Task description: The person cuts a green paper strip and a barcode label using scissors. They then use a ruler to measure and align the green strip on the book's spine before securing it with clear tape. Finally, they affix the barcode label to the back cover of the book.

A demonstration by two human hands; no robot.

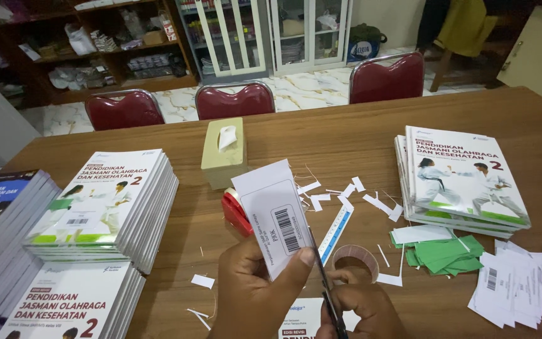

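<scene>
Head view, looking down at a wooden counter (359,135). At the near edge the left hand (252,295) pinches a white barcode label sheet (274,216) upright between thumb and fingers. Just beside it the right hand (362,311) grips scissors (327,285), whose blades meet the sheet's right edge. A tape roll (356,258) lies just beyond the right hand, a red tape dispenser (234,213) behind the sheet. White paper scraps (346,198) litter the middle. Book stacks (111,201) fill the left edge; another stack (462,179) sits toward the right edge, with green slips (446,254) and cut labels (522,285) nearer
</scene>
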